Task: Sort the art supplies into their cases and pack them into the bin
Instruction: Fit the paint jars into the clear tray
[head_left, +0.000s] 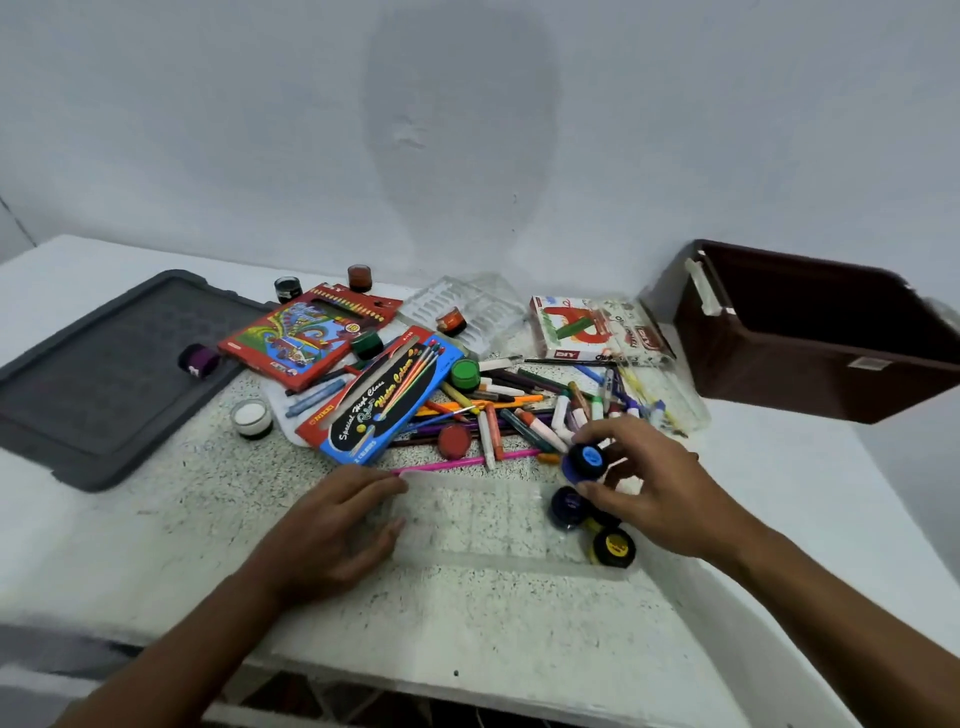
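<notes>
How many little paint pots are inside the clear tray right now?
2 sit in the clear tray: a dark blue pot and a yellow-lidded pot. The right hand holds a third, possibly hiding more.

You are at what looks like a plain room in a home, not a workshop: a bare whitish wall (467, 130) fills the upper frame, with a damp-looking stain. Below it, a speckled stone-like tabletop (467, 613) carries children's art supplies.
</notes>
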